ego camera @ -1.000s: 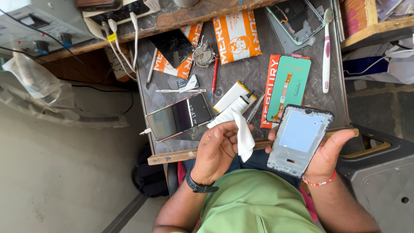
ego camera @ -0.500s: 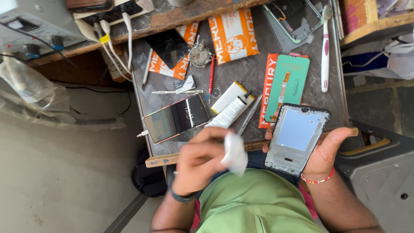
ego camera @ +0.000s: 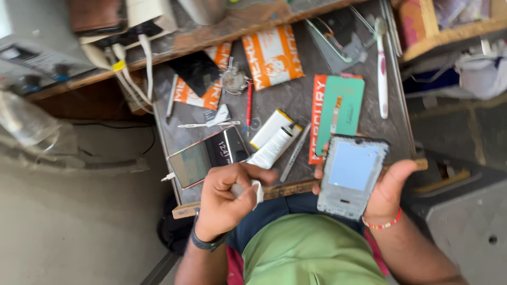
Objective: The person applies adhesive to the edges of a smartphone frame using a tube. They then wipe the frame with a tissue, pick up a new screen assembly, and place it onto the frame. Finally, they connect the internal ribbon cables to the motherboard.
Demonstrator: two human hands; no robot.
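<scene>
Cluttered grey workbench (ego camera: pixel 301 100), orange packets (ego camera: pixel 273 55), green card (ego camera: pixel 342 105), phone frame (ego camera: pixel 351 174) in right hand (ego camera: pixel 388 184)

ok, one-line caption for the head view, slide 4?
Left hand clutches a white wipe; right hand holds an opened phone frame above a cluttered repair bench.

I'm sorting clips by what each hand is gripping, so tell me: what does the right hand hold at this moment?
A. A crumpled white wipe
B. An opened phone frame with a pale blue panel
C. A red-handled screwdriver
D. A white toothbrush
B: the right hand cradles the opened phone frame with its pale blue panel, while the left hand clutches the crumpled white wipe.
</scene>
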